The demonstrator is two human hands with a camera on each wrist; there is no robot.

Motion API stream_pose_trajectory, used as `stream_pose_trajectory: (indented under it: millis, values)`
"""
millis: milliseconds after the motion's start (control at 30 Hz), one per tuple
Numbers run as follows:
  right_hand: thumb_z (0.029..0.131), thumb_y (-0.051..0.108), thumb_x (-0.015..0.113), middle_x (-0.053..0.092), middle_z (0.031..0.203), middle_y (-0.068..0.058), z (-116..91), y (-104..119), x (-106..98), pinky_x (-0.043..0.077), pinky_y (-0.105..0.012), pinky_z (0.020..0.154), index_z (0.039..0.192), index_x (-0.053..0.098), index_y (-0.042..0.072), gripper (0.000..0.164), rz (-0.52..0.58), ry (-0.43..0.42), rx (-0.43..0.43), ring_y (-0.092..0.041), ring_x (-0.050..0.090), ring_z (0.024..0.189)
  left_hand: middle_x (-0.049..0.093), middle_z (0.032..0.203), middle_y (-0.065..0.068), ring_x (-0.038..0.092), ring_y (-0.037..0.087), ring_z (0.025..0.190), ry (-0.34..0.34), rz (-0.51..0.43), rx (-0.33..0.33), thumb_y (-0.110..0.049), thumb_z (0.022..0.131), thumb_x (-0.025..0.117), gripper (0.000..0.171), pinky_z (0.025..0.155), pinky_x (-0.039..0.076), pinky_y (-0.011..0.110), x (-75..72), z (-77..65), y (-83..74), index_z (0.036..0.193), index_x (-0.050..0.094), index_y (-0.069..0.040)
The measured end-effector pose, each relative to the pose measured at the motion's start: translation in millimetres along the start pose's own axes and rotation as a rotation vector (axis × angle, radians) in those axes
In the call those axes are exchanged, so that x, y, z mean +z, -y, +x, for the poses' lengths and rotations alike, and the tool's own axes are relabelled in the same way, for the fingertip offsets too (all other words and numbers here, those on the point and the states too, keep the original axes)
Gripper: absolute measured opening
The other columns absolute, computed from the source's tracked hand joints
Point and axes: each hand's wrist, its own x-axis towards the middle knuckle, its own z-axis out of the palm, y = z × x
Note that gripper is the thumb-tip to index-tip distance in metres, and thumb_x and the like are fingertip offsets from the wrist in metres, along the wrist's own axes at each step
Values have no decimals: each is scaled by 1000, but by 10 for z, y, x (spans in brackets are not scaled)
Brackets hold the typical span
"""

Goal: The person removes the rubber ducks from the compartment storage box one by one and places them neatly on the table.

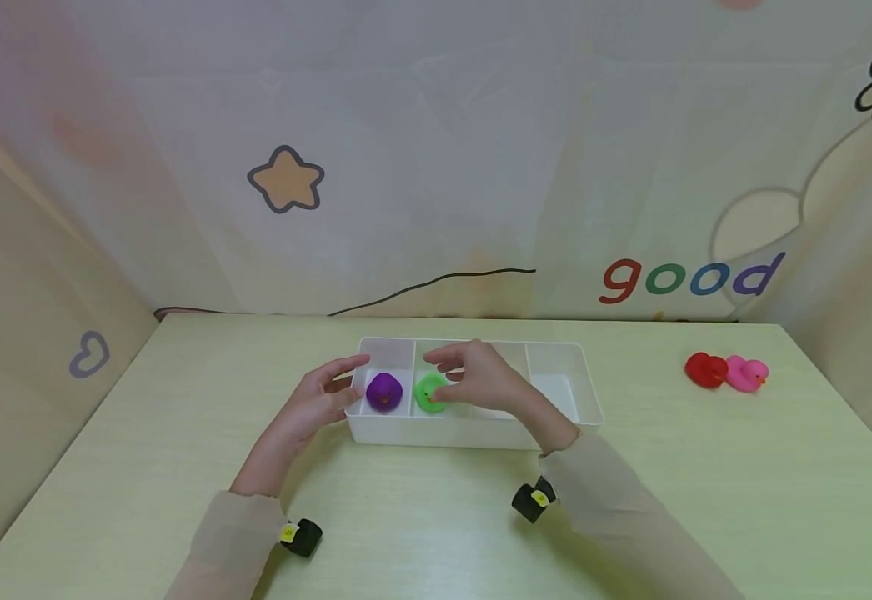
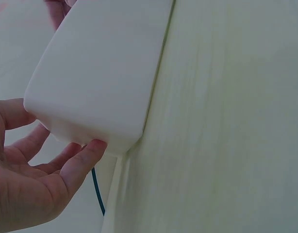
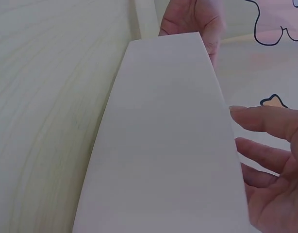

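A white divided tray stands on the table. Its leftmost compartment holds a purple rubber duck; a green rubber duck sits in the compartment beside it. My left hand is at the tray's left end, and in the left wrist view its fingertips touch the end wall. Over the green duck hovers my right hand, thumb and fingers apart, the thumb partly covering the duck. The right wrist view shows the tray's front wall with that hand's spread fingers beyond its top edge.
On the right side of the table, a red rubber duck and a pink rubber duck sit side by side. A printed cloth backdrop rises behind the table. The tray's rightmost compartment shows a bare floor.
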Motion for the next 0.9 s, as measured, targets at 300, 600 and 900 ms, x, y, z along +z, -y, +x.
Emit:
stream_pose_trajectory:
  millis: [300,600,900]
  values:
    - [69,-1,70,65,108,-16,163,92,173,49,-27,74,107,63,-7,40,-305,27,67,-26,61,89,30,143,21,33,38,129,-2,-1,-7,-3,91,49,48,94,38,52,-7,-17,-2,137,38,-7]
    - [62,-11,57,27,46,5,193,122,310,20,-17,42,47,38,9,32,-503,-11,87,-9,25,47,30,143,20,32,37,130,3,-6,-9,-2,91,49,48,95,38,51,-3,-12,-10,137,38,-7]
    - [61,-13,53,21,45,6,196,120,326,19,-16,41,47,27,15,40,-548,-27,89,-8,22,46,32,143,19,33,35,129,-2,1,-13,-3,90,50,49,95,39,49,-3,-4,-14,137,38,-8]
